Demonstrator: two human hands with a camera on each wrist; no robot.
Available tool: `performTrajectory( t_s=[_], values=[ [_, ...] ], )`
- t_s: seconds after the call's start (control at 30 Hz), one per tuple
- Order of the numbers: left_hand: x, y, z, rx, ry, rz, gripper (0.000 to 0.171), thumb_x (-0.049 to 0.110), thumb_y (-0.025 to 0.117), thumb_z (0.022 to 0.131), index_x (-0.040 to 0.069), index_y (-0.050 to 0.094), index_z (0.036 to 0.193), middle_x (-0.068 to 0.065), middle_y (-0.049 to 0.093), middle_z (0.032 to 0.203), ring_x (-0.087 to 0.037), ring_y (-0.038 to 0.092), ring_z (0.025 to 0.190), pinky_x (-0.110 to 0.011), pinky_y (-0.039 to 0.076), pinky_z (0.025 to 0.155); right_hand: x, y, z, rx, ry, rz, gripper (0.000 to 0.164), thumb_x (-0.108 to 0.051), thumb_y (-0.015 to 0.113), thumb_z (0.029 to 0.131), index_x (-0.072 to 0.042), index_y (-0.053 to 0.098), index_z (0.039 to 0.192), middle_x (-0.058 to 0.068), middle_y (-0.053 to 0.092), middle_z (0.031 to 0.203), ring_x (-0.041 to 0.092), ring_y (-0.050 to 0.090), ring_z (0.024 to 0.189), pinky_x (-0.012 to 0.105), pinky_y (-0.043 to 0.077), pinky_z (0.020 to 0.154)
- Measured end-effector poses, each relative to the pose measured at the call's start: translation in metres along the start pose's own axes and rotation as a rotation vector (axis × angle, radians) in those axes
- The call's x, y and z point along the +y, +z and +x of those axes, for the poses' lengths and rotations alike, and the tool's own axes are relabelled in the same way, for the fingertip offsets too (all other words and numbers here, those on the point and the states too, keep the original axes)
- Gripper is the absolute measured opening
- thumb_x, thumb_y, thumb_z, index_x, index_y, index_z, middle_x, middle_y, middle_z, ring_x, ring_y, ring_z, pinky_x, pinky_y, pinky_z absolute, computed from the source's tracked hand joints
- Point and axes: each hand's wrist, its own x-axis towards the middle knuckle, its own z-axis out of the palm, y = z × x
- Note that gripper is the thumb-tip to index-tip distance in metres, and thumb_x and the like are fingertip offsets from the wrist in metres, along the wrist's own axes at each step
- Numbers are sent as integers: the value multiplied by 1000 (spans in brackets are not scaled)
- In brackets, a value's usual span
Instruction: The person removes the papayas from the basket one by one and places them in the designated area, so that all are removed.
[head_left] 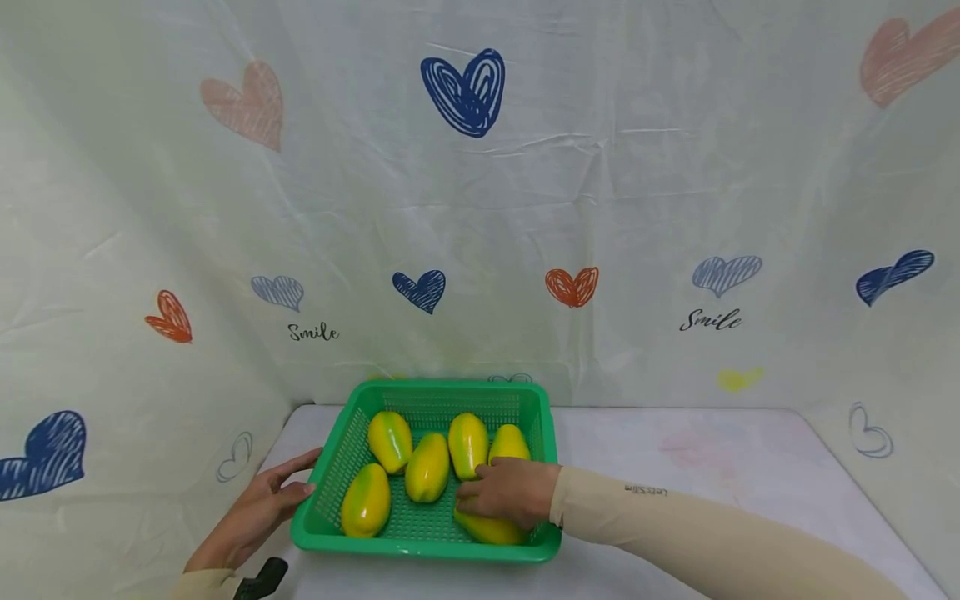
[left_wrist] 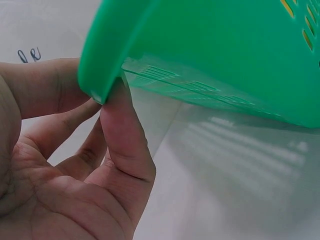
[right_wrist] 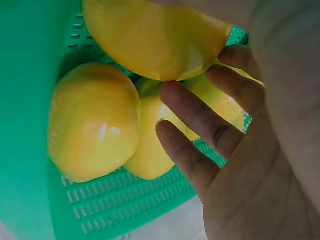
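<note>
A green plastic basket [head_left: 420,550] holds several yellow-green mangoes, among them one at the front left [head_left: 366,502] and one in the middle [head_left: 427,468]. My left hand [head_left: 262,504] pinches its left rim between thumb and fingers; the left wrist view shows the rim [left_wrist: 100,55] caught there. Inside the basket, at the front right, my right hand [head_left: 513,492] grips a mango [head_left: 491,530] lying partly hidden under it. From the right wrist, the fingertips [right_wrist: 172,92] meet that mango's [right_wrist: 155,40] lower edge, with the thumb along its top. Other mangoes [right_wrist: 95,122] sit close by.
The basket stands on a white-covered table [head_left: 675,467], near its left side. Behind and beside the table hangs a pale curtain [head_left: 495,217] printed with hearts. A black strap piece [head_left: 262,577] shows at my left wrist.
</note>
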Motion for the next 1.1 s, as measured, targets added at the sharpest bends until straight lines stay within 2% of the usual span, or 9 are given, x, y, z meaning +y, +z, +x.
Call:
performTrajectory(
  t_s=[0.17,0.3,0.67,0.8,0.97,1.1],
  values=[
    [-1,-1,0,-2,0,0,68,7,60,105,-3,28,165,-33,28,164,-24,67,112,-49,59,103,0,0,2,-12,11,-1,76,-25,85,92,-38,49,157,-18,50,155,7,56,125,21,50,107],
    [-1,-1,0,-6,6,1,67,6,59,106,-3,28,165,-33,29,164,-24,66,112,-50,59,103,1,1,4,-32,30,23,79,-24,85,91,-41,46,158,-17,48,156,7,55,122,21,49,107],
    [1,-1,0,-1,0,12,68,7,59,106,-3,28,165,-34,29,164,-25,66,114,-51,58,104,3,0,7,-51,22,-18,81,-29,84,92,-40,42,160,-19,44,161,5,49,136,22,42,116],
    [1,-1,1,2,-6,7,67,6,59,106,-3,28,165,-33,29,163,-24,66,115,-51,58,104,4,1,7,-58,23,-11,78,-32,87,89,-41,46,156,-18,49,153,6,50,134,23,43,116],
    [0,0,2,4,-11,3,67,6,59,105,-3,29,164,-33,30,163,-24,66,117,-51,58,104,7,3,4,-31,51,60,78,-41,93,81,-41,52,148,-14,53,142,8,51,124,22,46,110],
    [0,0,1,11,-9,5,68,7,60,105,-3,29,164,-34,31,163,-23,66,114,-50,58,104,10,0,-3,25,58,107,81,-51,91,80,-36,51,149,-11,52,139,10,51,127,23,44,112]
  ],
)
